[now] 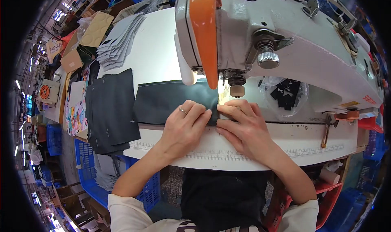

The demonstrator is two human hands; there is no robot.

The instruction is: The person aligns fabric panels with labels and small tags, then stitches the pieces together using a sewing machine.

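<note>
A black fabric panel (163, 97) lies on the sewing machine's white bed, its right end below the presser foot area. My left hand (185, 124) is closed at the panel's lower right part, fingers curled and pressing on it. My right hand (248, 130) pinches the panel's right edge, with its fingertips close to my left thumb. Just above my hands is the sewing machine's needle area (237, 90), beside an orange lever-like guard (205, 32). What lies under my fingertips is partly hidden.
To the left hangs a stack of black panels (112, 109), with grey sheets (118, 40) behind it. A plastic bag of small black pieces (285, 93) sits under the machine arm. A printed ruler (216, 154) runs along the front edge. Blue (150, 191) and red crates (332, 203) stand below.
</note>
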